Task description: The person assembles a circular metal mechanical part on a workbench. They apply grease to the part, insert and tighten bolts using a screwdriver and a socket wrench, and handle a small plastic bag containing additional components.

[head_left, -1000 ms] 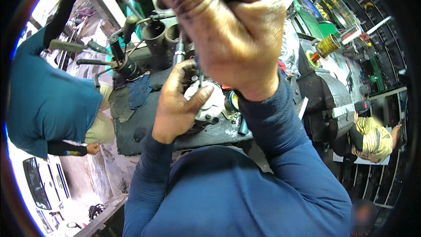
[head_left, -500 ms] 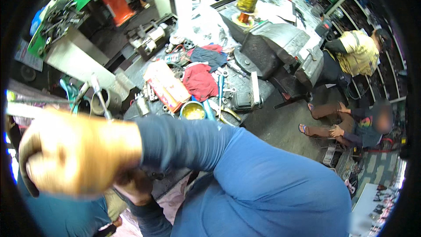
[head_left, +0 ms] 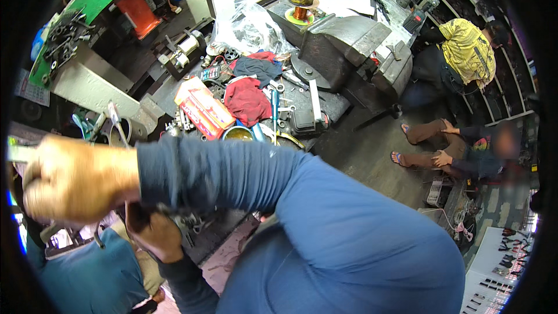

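My right arm, in a dark blue sleeve, stretches across to the far left. My right hand point(head_left: 81, 180) is closed in a fist at the left rim, slightly smeared by motion; what it grips, if anything, is hidden. Below its wrist is my left hand point(head_left: 156, 236), fingers curled and partly covered by the right hand and sleeve. Whatever the left hand holds cannot be made out. A thin bent metal rod point(head_left: 99, 236) shows beneath the right fist. Beyond my right forearm lie a red and white box point(head_left: 203, 107), a maroon rag point(head_left: 248, 102) and a blue-handled screwdriver point(head_left: 275, 107).
A large bench vise point(head_left: 343, 52) stands beyond the tools, near a copper wire spool point(head_left: 300, 14). One person in a teal shirt point(head_left: 93, 273) is close by at lower left. Another sits in brown trousers point(head_left: 427, 134) at right; a third wears a yellow shirt point(head_left: 465, 52).
My right fist has moved up a little and is less blurred. More of my left hand now shows below it. The whole view has shifted slightly.
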The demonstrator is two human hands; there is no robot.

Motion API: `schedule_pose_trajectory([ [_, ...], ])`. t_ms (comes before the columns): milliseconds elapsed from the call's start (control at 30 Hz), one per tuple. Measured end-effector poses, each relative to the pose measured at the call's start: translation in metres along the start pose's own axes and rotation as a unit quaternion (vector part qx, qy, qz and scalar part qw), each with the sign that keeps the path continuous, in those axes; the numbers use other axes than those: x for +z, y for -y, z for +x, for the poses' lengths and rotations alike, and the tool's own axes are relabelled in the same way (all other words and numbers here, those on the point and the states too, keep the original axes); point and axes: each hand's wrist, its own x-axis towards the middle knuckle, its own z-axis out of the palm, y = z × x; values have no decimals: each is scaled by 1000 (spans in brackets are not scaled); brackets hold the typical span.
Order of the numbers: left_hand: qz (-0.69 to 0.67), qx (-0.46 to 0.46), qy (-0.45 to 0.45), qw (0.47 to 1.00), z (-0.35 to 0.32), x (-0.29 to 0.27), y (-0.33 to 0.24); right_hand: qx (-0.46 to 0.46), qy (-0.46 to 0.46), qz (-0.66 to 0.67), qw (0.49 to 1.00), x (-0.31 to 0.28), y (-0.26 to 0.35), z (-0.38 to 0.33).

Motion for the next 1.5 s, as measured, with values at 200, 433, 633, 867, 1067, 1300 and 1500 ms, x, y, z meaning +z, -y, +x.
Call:
schedule_pose_trajectory([
  [200, -54, -19, 74, 996, 11, 7, -11, -110, 0, -699, 707, -143, 117, -11],
  [433, 30, -42, 132, 990, 17, -39, -26, 301, 144, -812, 480, -306, 67, -113],
  [633, 65, -54, 163, 983, 30, -33, -25, 508, 218, -735, 392, -351, 44, -172],
  [867, 44, -49, 175, 982, 29, -31, -24, 267, 185, -662, 675, -200, 112, -110],
  [1067, 68, 149, 354, 921, 31, -47, -51, 373, 330, -530, 687, -74, 76, -180],
  [1300, 345, 205, 496, 770, 53, -36, -76, 313, -132, -457, 822, 0, -51, -263],
  [1500, 381, 252, 541, 706, 66, -25, -79, 266, -243, -394, 846, 13, -74, -268],
])
